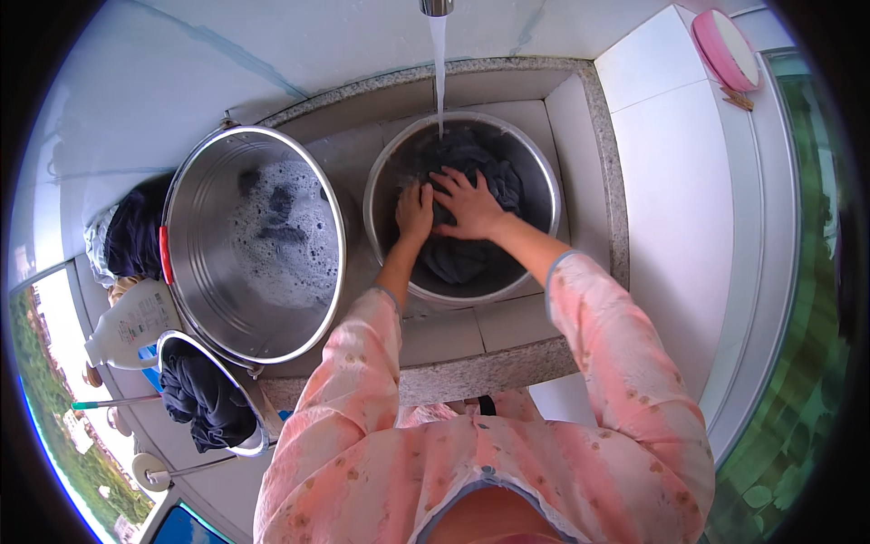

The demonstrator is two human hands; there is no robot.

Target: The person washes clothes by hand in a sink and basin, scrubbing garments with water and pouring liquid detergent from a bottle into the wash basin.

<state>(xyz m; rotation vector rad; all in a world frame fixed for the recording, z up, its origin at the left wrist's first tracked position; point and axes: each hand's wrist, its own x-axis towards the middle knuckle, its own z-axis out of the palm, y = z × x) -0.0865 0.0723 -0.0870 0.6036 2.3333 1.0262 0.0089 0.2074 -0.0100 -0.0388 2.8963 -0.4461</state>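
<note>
Dark wet cloth [462, 255] lies bunched in a round stainless steel basin [377, 183] inside the tiled sink [442, 333]. From the faucet [436, 7] a stream of water [439, 75] falls into the basin's far side. My left hand [414, 212] rests on the cloth near the basin's left wall, its fingers partly hidden. Spread-fingered, my right hand [470, 204] presses flat on the cloth beside it. Left of the basin stands a big steel bucket [204, 272] with a red handle grip [166, 255], holding foamy water [282, 251] and dark lumps.
A white container [255, 442] piled with dark clothes [204, 394] stands at lower left. Near it are a white plastic bottle [132, 326] and more dark fabric [139, 228]. The sink has a raised granite rim [615, 204]. A wooden clothespin [737, 98] sits by a pink round object [726, 51].
</note>
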